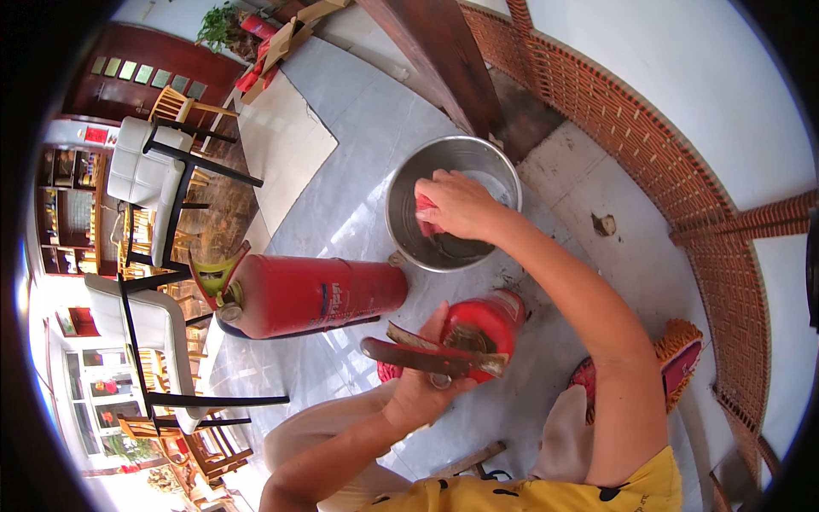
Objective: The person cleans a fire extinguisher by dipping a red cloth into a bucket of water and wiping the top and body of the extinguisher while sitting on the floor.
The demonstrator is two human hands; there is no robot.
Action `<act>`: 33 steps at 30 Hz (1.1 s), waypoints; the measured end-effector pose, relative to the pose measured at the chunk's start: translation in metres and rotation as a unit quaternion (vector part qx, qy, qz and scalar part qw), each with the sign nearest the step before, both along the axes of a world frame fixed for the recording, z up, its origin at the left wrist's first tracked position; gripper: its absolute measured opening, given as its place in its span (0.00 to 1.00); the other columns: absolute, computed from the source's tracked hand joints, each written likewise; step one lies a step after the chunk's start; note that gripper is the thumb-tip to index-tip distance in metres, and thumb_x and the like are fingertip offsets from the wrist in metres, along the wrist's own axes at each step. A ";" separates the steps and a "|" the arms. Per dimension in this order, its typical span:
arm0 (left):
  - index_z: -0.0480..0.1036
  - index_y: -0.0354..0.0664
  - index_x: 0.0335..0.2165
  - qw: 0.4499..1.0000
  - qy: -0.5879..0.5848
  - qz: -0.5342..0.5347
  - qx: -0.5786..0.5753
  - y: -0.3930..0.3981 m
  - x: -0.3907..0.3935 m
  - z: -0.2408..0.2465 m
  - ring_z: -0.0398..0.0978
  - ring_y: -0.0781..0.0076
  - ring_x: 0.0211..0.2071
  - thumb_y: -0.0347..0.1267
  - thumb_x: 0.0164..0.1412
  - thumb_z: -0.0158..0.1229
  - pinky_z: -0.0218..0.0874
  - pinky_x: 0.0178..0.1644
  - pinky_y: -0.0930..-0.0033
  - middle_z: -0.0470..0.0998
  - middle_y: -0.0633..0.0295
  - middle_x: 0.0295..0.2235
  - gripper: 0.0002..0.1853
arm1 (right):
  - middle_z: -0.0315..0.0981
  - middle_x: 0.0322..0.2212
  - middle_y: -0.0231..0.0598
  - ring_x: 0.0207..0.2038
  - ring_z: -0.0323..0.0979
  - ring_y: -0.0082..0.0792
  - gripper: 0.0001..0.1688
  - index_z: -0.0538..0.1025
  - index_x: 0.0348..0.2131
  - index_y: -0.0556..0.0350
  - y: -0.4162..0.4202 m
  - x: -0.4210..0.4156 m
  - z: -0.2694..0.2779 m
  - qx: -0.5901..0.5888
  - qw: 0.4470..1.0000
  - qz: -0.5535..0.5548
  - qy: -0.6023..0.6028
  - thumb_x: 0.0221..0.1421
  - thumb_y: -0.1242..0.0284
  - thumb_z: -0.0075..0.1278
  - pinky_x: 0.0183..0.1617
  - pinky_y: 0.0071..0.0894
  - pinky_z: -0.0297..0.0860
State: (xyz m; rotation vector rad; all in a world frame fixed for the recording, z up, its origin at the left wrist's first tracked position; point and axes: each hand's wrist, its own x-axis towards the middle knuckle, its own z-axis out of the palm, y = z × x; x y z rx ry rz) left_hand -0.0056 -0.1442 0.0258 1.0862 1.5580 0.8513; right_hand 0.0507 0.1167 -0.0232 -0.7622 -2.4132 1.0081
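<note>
My right hand (457,200) reaches into a round stainless steel pot (398,243) and grips a red cloth (427,214). A dark, wet-looking patch shows at the bottom of the pot. Closer to me, my left hand (419,397) holds a small red fire extinguisher (508,308) by its handle end, tilted toward me. Its worn handle levers (409,355) show scuffed paint, and the top around the neck looks dirty. To the left of the pot stands a larger red fire extinguisher (313,296) with a yellow-green and red handle (217,275); it bears writing.
A wooden post (441,57) rises just behind the pot, and a woven screen (595,96) curves along the right. White-cushioned chairs (153,166) stand at left. An orange fringed item (681,349) lies right of my arm. Farther back is a cardboard box (281,48).
</note>
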 end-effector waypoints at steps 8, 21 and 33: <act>0.40 0.33 0.64 0.993 0.112 -0.042 0.017 -0.008 -0.002 0.014 0.62 0.62 0.58 0.20 0.46 0.67 0.56 0.59 0.64 0.59 0.50 0.58 0.54 | 0.57 0.58 0.43 0.60 0.58 0.46 0.30 0.76 0.47 0.39 0.032 -0.047 -0.100 -0.029 0.889 0.046 -0.454 0.41 0.63 0.63 0.50 0.64 0.61; 0.42 0.31 0.63 0.991 0.126 -0.045 0.023 0.000 -0.001 0.029 0.60 0.64 0.56 0.20 0.50 0.62 0.52 0.60 0.65 0.61 0.50 0.55 0.48 | 0.74 0.47 0.40 0.50 0.71 0.48 0.33 0.77 0.49 0.46 0.028 -0.050 -0.108 -0.003 0.904 -0.039 -0.426 0.45 0.51 0.61 0.53 0.52 0.66; 0.40 0.33 0.64 0.981 0.170 -0.083 0.039 -0.001 -0.001 0.020 0.66 0.64 0.51 0.23 0.49 0.64 0.56 0.56 0.66 0.68 0.53 0.48 0.51 | 0.79 0.39 0.35 0.45 0.75 0.40 0.22 0.79 0.43 0.52 0.045 -0.028 -0.064 -0.151 0.926 0.083 -0.336 0.52 0.59 0.56 0.47 0.35 0.70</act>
